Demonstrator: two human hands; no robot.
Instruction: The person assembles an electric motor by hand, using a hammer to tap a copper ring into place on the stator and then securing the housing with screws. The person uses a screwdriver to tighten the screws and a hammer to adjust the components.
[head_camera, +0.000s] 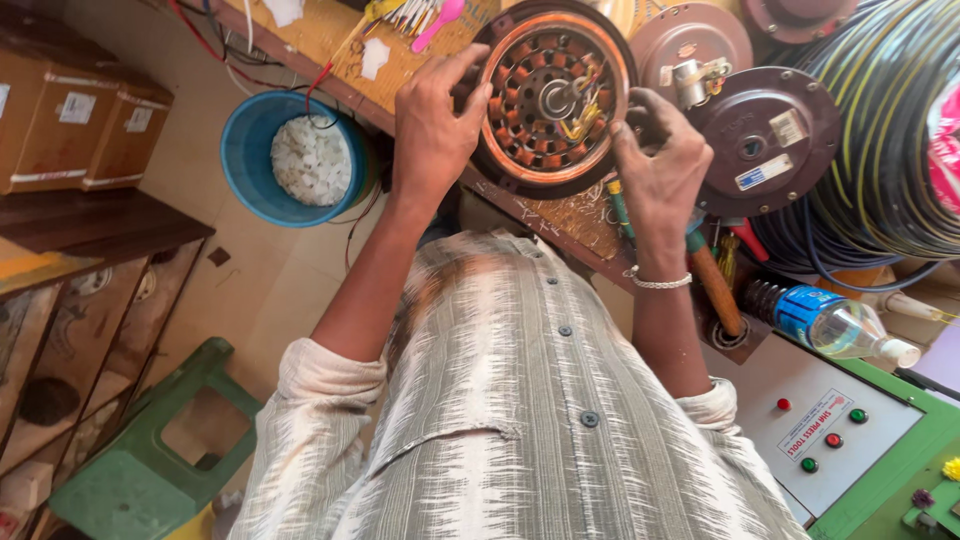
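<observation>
Looking down past the striped shirt (520, 420), both forearms reach to the round wound motor stator (552, 98) at the workbench edge (560, 215). Left hand (435, 125) is curled against the stator's left rim, fingers on its top edge. Right hand (660, 165) is partly closed on the stator's right rim. Right of the stator lie 2 brown motor covers (765, 140); a plastic water bottle (830, 322) lies nearer, lower right. Left of the stator sits a blue tub (255, 160) of white pieces.

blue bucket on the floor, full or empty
Partly full: the blue bucket holds a heap of small white pieces that covers its bottom but lies below the rim.
</observation>
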